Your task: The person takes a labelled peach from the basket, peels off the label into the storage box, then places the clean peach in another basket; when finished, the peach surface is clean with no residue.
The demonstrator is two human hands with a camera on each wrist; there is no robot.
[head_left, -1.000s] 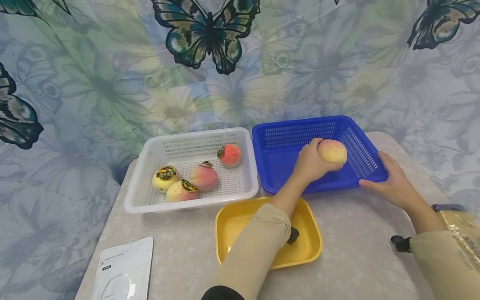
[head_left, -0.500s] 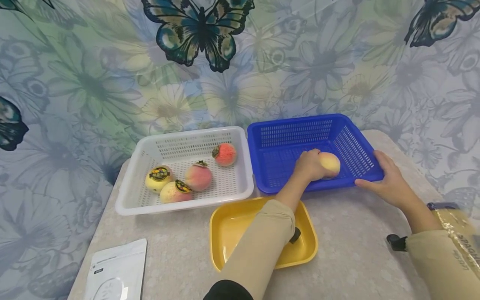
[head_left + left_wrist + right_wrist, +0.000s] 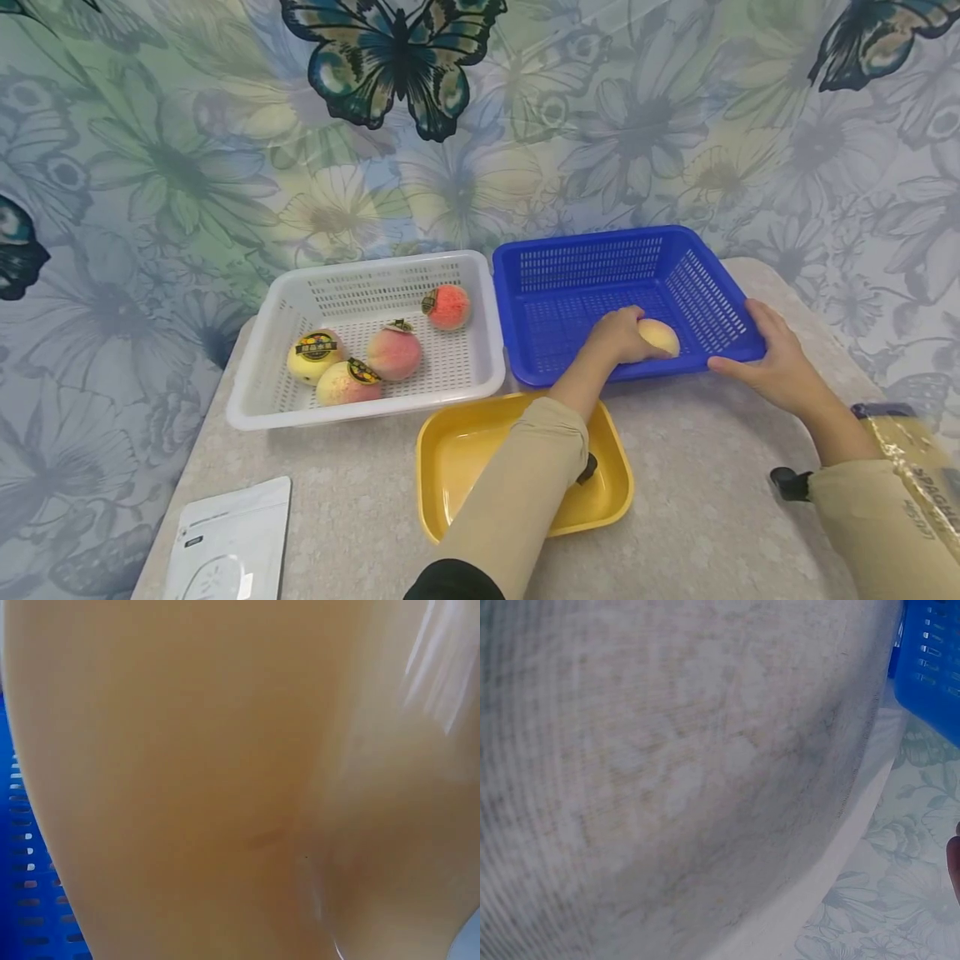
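A peach is held by the curled left hand low near the front wall of the blue basket, whose front right corner is gripped by the right hand; an abrupt release could bruise the fruit.

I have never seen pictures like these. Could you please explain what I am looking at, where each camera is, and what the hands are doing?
No machine here: a person works with bare hands, wearing three cameras. The wide picture comes from the head, looking down at a table. The close, blurry ones come from the wrists; the left shows mostly a tan blur, the right mostly the tabletop.

The left hand holds a peach low inside the blue basket. The right hand grips that basket's near right corner. Beside it, a white basket holds four peaches. A yellow tray and a white packet lie nearer.
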